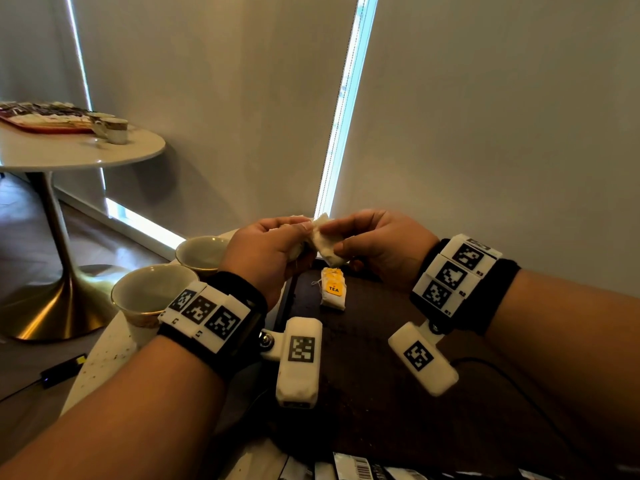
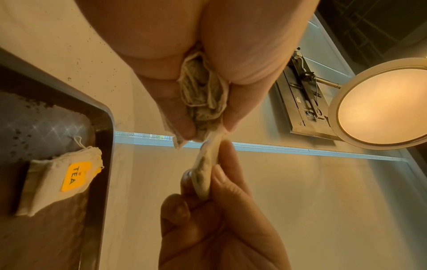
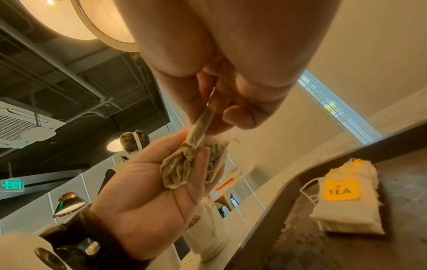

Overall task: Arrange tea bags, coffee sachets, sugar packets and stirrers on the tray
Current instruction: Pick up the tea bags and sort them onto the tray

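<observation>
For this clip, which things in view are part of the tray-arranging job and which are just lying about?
Part of the job:
- left hand gripping a bunch of tea bags
- right hand pinching one tea bag
- stack of tea bags on the dark tray
- sachets at the near edge

Lying about:
- two cups
- far round table

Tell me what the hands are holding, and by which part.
Left hand grips a bunch of tea bags in its palm; right hand pinches the end of one bag.
</observation>
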`<state>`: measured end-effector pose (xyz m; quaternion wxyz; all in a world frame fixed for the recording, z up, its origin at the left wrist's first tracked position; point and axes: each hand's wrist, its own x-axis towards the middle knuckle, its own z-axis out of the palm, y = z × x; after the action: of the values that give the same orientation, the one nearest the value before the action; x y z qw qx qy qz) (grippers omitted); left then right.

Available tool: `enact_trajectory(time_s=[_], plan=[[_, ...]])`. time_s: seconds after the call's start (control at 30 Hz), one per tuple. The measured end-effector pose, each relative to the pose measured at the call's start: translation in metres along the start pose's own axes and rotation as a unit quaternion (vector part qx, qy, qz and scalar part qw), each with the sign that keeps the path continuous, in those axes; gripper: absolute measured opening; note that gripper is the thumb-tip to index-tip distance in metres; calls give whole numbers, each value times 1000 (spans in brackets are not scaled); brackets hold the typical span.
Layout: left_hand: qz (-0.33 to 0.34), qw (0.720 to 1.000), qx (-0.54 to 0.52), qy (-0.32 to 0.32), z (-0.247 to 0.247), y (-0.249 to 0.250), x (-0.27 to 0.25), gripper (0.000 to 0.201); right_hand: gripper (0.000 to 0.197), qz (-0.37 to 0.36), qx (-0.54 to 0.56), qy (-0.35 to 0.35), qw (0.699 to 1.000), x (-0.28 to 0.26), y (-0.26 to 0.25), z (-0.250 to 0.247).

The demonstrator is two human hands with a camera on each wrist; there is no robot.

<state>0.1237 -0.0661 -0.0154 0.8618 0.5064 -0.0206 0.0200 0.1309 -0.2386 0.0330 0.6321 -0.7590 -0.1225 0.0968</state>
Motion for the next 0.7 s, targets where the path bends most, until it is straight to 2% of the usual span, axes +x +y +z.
enact_trajectory(time_s=[0.17,0.37,0.5,0.6,0.7], plan=[[-10,999,31,-11,0,-4,1,23,37,-14,5,19,1000,0,1,0],[-11,999,32,-7,-2,-3,4,21,34,-1,-16,-17,1000,0,1,-3],[-2,1000,22,4,-2,-3,3,12,35,0,-21,-10,1000,-1,1,-4],[19,999,-11,35,-3,0,6,12,33,3,-12,26,1000,0,-1,-9],[36,997,-47,42,-3,2,9,9,29,6,-46,110,993,4,2,-14]])
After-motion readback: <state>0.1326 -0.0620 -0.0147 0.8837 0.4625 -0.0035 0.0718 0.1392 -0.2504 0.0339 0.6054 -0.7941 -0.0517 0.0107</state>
